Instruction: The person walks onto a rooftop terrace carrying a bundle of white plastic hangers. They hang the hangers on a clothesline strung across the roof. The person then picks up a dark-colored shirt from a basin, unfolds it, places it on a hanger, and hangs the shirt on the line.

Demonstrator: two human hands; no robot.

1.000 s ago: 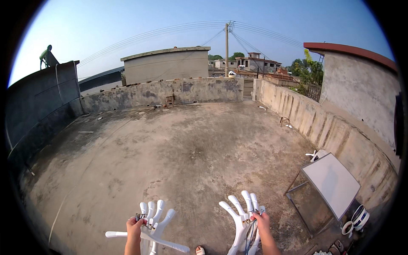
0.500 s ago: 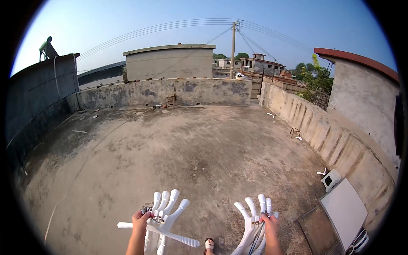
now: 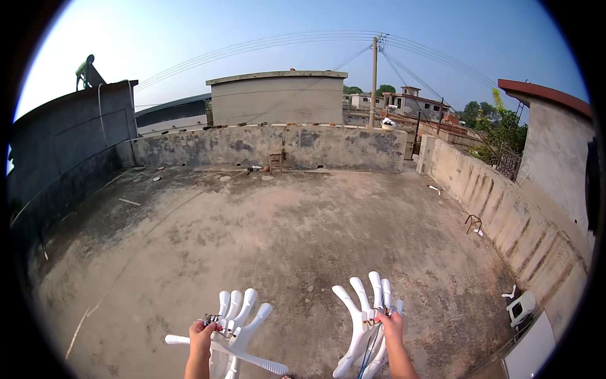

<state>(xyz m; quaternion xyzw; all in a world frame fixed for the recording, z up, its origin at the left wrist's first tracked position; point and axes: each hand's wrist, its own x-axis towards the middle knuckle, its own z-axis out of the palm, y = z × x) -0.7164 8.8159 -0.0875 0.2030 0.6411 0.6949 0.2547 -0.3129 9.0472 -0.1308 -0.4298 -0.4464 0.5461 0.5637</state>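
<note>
A bare concrete rooftop (image 3: 284, 240) lies ringed by a stained parapet wall (image 3: 341, 146). A utility pole (image 3: 374, 82) rises behind it, and a small stool (image 3: 275, 160) stands against the far wall.

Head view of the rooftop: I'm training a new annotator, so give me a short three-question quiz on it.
1. True or false: each hand holds a bundle of white plastic hangers.
2. The small stool stands: A) by the far wall, B) beside the left hand, C) on the right wall.
3. What surface lies under the hands?

Key: 1 true: left hand, right hand, hangers. 2 A: stool, far wall. 3 bare concrete roof.
</note>
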